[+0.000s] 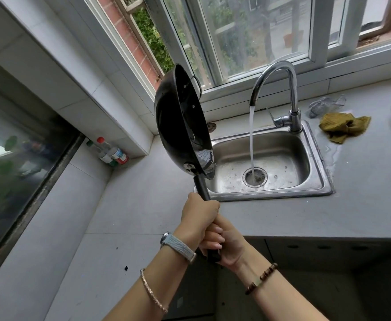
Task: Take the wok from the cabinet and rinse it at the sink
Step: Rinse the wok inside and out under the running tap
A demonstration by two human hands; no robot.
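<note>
Loads of grey countertop (143, 205) here, with a small steel sink (271, 193) set into it. The tap (280, 70) is running and the water (252, 140) goes straight down the drain.

The wok (183, 121) is up in the air at the sink's left edge, tipped nearly on its side with the inside facing right toward the stream. No water is hitting it as far as I can see, so I'd say the actual rinse hasn't started.

Handling-wise, my guess is it's rigid metal and fairly heavy, with most of the weight sitting out past the grip. Once wet it'll be slippery and want to roll, so I'd keep it tight when it swings under the stream.

The long dark handle (202, 186) is the obvious place to take it, and both hands have it. The left hand (198, 218), the one with the watch (178, 246) on its wrist, is wrapped round the stick higher up. The right hand (227, 246) is curled round the butt end just below, touching the left.

Looks-wise it's black all over, glossy inside with reflections near the handle, and has a deep rounded bowl. There's a small wire loop (197, 82) on the far rim, and a pale rivet plate (190, 168) where the handle joins.
</note>
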